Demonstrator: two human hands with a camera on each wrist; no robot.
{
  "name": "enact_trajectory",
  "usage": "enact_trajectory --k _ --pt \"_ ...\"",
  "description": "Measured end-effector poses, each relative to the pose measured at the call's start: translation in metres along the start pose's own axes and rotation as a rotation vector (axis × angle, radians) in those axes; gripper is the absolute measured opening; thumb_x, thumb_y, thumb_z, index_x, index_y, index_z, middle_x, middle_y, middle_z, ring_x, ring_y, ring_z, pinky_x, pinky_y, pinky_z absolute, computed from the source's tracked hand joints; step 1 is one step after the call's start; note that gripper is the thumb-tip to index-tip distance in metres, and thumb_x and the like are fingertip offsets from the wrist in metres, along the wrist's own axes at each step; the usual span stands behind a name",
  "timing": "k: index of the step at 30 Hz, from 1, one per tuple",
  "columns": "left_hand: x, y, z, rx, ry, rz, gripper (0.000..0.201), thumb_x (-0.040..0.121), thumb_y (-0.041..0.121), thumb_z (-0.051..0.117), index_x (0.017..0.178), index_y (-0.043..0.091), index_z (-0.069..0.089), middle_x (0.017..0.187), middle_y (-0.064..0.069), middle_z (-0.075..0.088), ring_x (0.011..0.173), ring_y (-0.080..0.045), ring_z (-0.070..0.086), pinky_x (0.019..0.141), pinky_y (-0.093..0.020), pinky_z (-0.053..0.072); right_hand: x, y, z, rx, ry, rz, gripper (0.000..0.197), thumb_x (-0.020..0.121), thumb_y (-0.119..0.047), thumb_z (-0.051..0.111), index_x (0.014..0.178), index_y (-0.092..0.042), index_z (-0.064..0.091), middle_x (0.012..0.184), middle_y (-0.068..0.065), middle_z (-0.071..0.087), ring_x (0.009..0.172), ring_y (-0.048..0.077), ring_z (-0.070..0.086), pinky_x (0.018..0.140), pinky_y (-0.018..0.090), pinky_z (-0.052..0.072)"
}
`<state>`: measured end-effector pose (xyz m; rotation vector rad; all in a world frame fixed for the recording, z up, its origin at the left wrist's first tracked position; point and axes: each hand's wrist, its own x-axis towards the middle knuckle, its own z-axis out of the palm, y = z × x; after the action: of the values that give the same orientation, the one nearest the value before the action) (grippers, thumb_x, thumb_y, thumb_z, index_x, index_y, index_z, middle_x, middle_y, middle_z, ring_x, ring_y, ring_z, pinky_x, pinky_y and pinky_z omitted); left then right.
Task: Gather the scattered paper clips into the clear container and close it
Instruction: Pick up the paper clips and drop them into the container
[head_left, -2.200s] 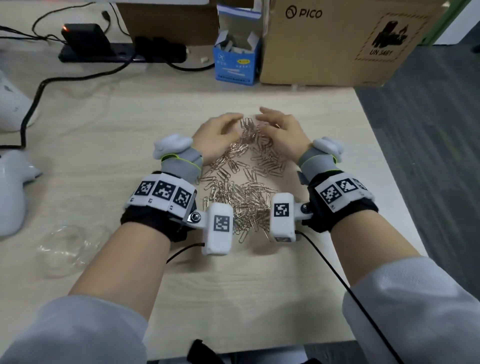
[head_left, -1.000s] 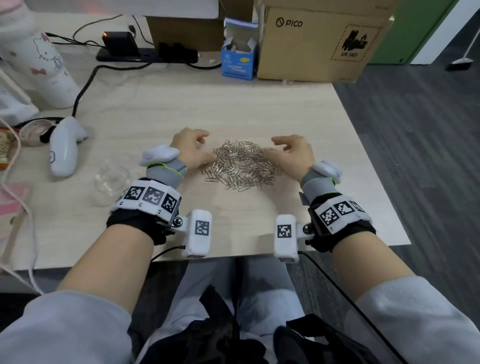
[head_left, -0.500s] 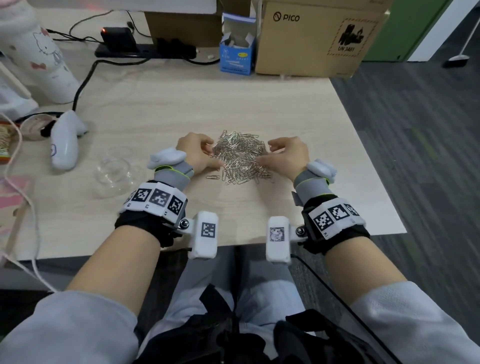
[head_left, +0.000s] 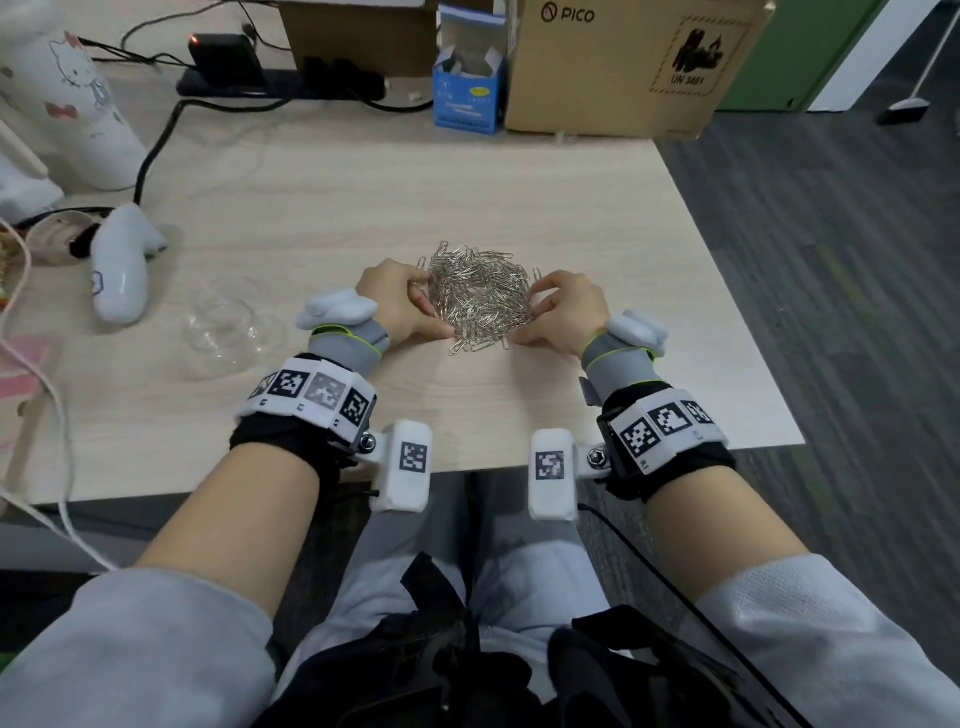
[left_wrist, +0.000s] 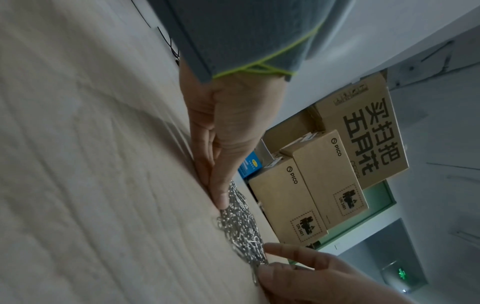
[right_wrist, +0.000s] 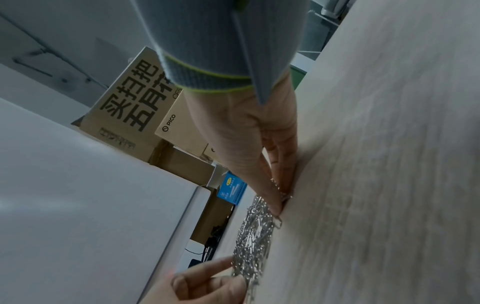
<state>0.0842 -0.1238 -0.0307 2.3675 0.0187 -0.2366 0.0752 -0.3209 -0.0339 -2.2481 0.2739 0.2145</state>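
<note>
A heap of silver paper clips (head_left: 480, 296) lies mid-table on the wooden table (head_left: 467, 182). My left hand (head_left: 400, 306) cups its left side and my right hand (head_left: 563, 312) cups its right side, fingers curled in against the clips. In the left wrist view the left thumb (left_wrist: 221, 197) lies along the table at the heap (left_wrist: 241, 222). The right wrist view has the right thumb (right_wrist: 272, 197) at the heap's edge (right_wrist: 253, 236). The clear container (head_left: 234, 327) sits open and empty to the left of my left hand.
A white controller (head_left: 122, 270) lies left of the container. At the back stand a blue box (head_left: 467, 88), a PICO carton (head_left: 623, 62) and a white bottle (head_left: 67, 104), with a black cable (head_left: 156, 140). The table's front edge runs under my wrists.
The clips have gone from a wide scatter to a tight heap. Both hands moved inward toward each other, pressing the heap between them.
</note>
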Motion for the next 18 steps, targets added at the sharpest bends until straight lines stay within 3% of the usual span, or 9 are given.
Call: enact_trajectory --k 2,4,6,7,10,13,15,18 --pt "0.000 0.001 0.000 -0.020 0.009 0.006 0.075 0.058 0.019 0.087 0.125 0.006 0.056 0.063 0.014 0.057 0.059 0.008 0.054 0.057 0.002 0.036 0.001 -0.003 -0.003 0.026 -0.028 0.010 0.058 0.058 -0.004 0.085 0.108 -0.016 0.058 0.078 0.001 0.062 0.065 0.015 0.059 0.053 0.016 0.054" --pt "0.000 -0.004 -0.005 -0.074 0.042 0.008 0.070 0.060 0.013 0.085 0.123 0.004 0.057 0.064 0.011 0.057 0.048 0.010 0.053 0.052 0.003 0.039 0.000 -0.008 -0.004 0.066 -0.035 0.002 0.056 0.060 0.000 0.083 0.108 -0.012 0.058 0.080 0.003 0.060 0.058 0.014 0.057 0.044 0.016 0.052" --pt "-0.002 -0.012 -0.014 -0.119 0.116 0.021 0.060 0.063 0.010 0.083 0.119 0.004 0.059 0.064 0.009 0.057 0.043 0.012 0.053 0.049 -0.002 0.043 0.001 -0.017 0.000 0.025 -0.010 -0.069 0.052 0.063 -0.004 0.082 0.110 -0.012 0.060 0.080 0.002 0.059 0.059 0.012 0.054 0.043 0.011 0.044" --pt "-0.004 -0.016 -0.019 -0.122 0.167 0.030 0.054 0.066 0.010 0.081 0.115 0.004 0.061 0.064 0.009 0.057 0.044 0.011 0.054 0.054 -0.007 0.047 0.000 -0.022 0.004 -0.002 0.000 -0.114 0.050 0.065 -0.007 0.081 0.111 -0.013 0.062 0.076 -0.001 0.058 0.062 0.012 0.053 0.046 0.010 0.041" --pt "-0.009 -0.026 -0.038 -0.088 0.313 0.057 0.039 0.073 0.015 0.075 0.110 0.006 0.065 0.074 0.001 0.063 0.073 -0.008 0.059 0.083 -0.029 0.050 -0.001 -0.037 0.017 -0.009 0.016 -0.203 0.040 0.071 -0.015 0.077 0.109 -0.011 0.065 0.067 -0.009 0.054 0.075 0.014 0.054 0.060 0.019 0.042" --pt "-0.015 -0.043 -0.058 -0.002 0.432 0.032 0.035 0.074 0.029 0.069 0.105 0.014 0.067 0.095 -0.005 0.071 0.102 -0.025 0.059 0.092 -0.037 0.047 -0.004 -0.047 0.032 -0.009 0.021 -0.255 0.032 0.075 -0.017 0.072 0.106 -0.011 0.067 0.067 -0.013 0.055 0.079 0.014 0.054 0.075 0.024 0.045" --pt "-0.021 -0.055 -0.071 0.053 0.478 -0.066 0.039 0.073 0.039 0.065 0.106 0.018 0.067 0.104 -0.004 0.070 0.111 -0.029 0.056 0.094 -0.041 0.046 -0.005 -0.053 0.041 0.002 0.011 -0.279 0.029 0.078 -0.017 0.069 0.106 -0.011 0.068 0.073 -0.008 0.058 0.080 0.013 0.054 0.071 0.018 0.045" --pt "-0.029 -0.074 -0.086 0.119 0.456 -0.174 0.053 0.072 0.048 0.059 0.115 0.018 0.064 0.122 -0.012 0.063 0.119 -0.033 0.053 0.099 -0.044 0.044 -0.007 -0.060 0.053 0.028 0.003 -0.315 0.025 0.079 -0.014 0.066 0.104 -0.010 0.069 0.072 -0.009 0.056 0.075 0.011 0.054 0.056 0.001 0.035"
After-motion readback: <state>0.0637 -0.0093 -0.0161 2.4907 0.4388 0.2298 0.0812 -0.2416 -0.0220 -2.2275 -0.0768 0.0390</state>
